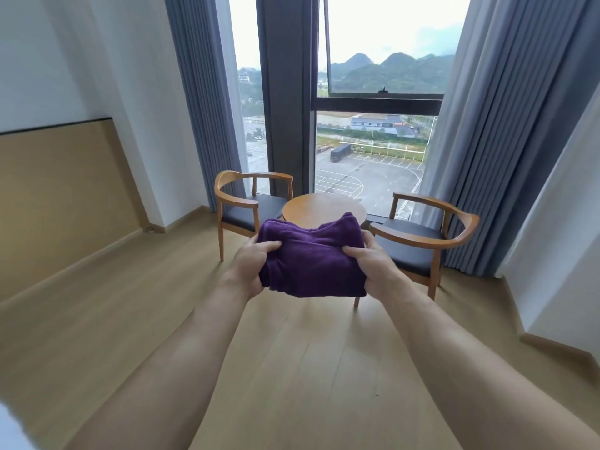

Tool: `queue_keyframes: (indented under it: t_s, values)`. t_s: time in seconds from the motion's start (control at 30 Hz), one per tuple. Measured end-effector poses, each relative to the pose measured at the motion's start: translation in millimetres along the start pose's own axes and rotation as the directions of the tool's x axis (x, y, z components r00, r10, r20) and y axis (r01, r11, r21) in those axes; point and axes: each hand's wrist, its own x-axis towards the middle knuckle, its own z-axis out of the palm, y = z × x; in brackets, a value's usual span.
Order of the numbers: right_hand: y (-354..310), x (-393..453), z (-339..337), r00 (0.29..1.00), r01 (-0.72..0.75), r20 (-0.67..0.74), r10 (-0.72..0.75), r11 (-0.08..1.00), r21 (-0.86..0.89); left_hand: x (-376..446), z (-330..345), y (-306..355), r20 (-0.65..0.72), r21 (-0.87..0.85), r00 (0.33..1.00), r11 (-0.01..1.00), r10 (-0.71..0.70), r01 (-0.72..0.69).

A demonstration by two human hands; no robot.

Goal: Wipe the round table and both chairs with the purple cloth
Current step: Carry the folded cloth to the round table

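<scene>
Both hands hold the folded purple cloth [313, 258] in the air in front of the round tabletop [319, 206]: left hand [251, 266] and right hand [373, 264] pinch its side edges (thumbs on top). Two wooden chairs [250, 206] flank the tabletop.

A folded purple cloth [311, 258] is held up before the round wooden table [324, 207], which stands between two wooden armchairs, left [250, 206] and right [425, 235].
</scene>
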Motion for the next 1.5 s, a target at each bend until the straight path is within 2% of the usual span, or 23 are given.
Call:
queue_keyframes:
  t_s: [0.13, 0.3, 0.53, 0.7, 0.8, 1.03, 1.37, 1.5]
  values:
    - [0.7, 45.2, 7.0, 1.000, 0.007, -0.014, -0.007, 1.000, 0.003, 46.0, -7.8, 4.2, 0.066, 0.024, 0.997, 0.999, -0.046, 0.045]
    - [-8.5, 112.4, 23.2, 0.999, 0.032, -0.023, -0.032, 0.999, -0.004, 126.5, -21.7, 17.1, 0.090, 0.105, 0.996, 0.994, 0.002, -0.011]
    - [-43.9, 196.6, 52.4, 1.000, 0.009, -0.030, -0.006, 0.995, 0.096, 242.0, -34.9, 47.8, 0.135, 0.143, 0.991, 0.989, 0.021, -0.040]
    - [-45.2, 243.8, 69.2, 0.998, -0.050, -0.043, 0.055, 0.991, 0.122, 296.1, -45.1, 56.0, 0.183, 0.060, 0.979, 0.995, -0.093, 0.084]
    - [-39.0, 274.9, 78.9, 0.993, -0.072, -0.080, 0.083, 0.989, 0.132, 321.8, -52.5, 55.9, 0.220, 0.079, 0.967, 0.990, -0.129, 0.114]
    - [-18.9, 358.3, 94.6, 0.988, -0.078, -0.123, 0.098, 0.985, 0.155, 399.9, -64.4, 38.2, 0.121, 0.098, 0.987, 0.990, -0.109, 0.098]
    - [-19.6, 543.0, 104.6, 0.991, -0.120, -0.039, 0.128, 0.980, 0.155, 564.0, -69.5, 33.6, -0.051, 0.109, 0.995, 0.990, -0.087, 0.092]
    - [-25.3, 610.9, 95.4, 0.991, -0.124, -0.027, 0.129, 0.982, 0.142, 629.5, -58.3, 32.6, -0.062, 0.132, 0.994, 0.986, -0.091, 0.098]
